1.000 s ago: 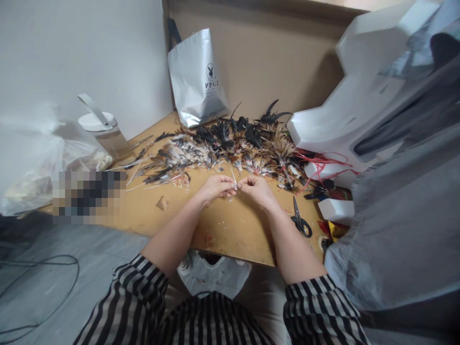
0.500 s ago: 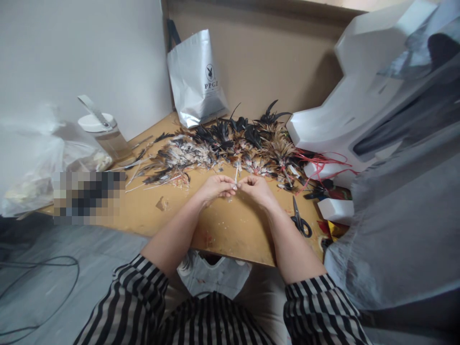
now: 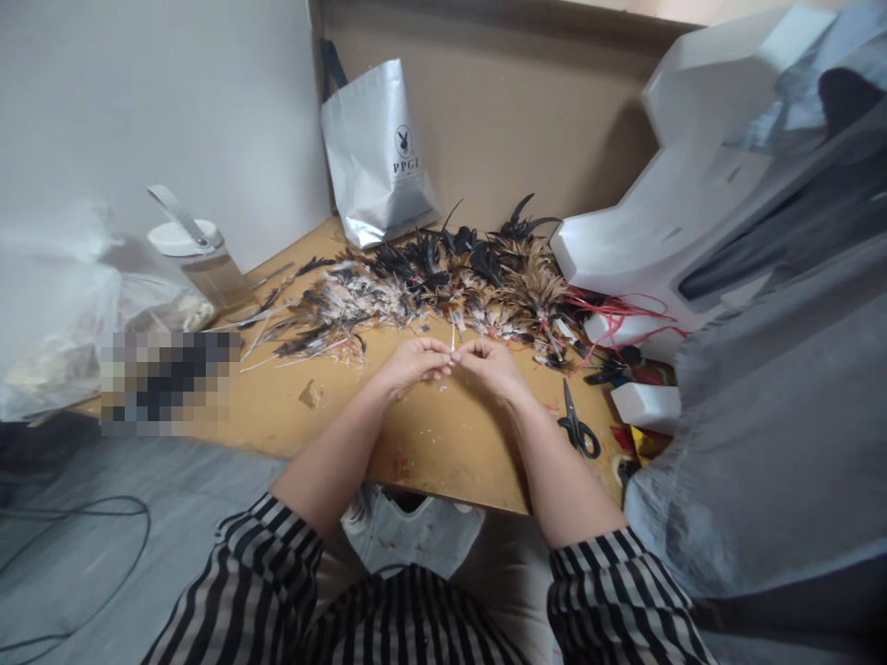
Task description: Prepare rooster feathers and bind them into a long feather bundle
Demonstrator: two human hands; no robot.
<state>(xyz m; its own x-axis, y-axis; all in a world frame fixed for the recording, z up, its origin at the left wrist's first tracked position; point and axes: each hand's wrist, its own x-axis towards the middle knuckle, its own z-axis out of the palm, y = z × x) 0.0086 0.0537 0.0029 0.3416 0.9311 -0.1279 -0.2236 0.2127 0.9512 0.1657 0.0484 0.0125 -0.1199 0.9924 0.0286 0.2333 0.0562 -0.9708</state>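
Over the speck-strewn bench [image 3: 443, 462], my left hand [image 3: 419, 362] and right hand [image 3: 489, 365] pinch a thin white strip [image 3: 453, 334] at its near end, just before heaped feathers [image 3: 443, 274]. Behind, a silver bag [image 3: 370, 148] stands by the brown panel [image 3: 519, 111]; grey floor [image 3: 194, 517] lies to my left.

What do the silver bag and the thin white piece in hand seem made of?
Silver bag: likely foil-coated plastic or fabric, glossy, from its sheen and creases.
Thin white piece: pale, narrow, perhaps quill or plastic; too small to tell finish.
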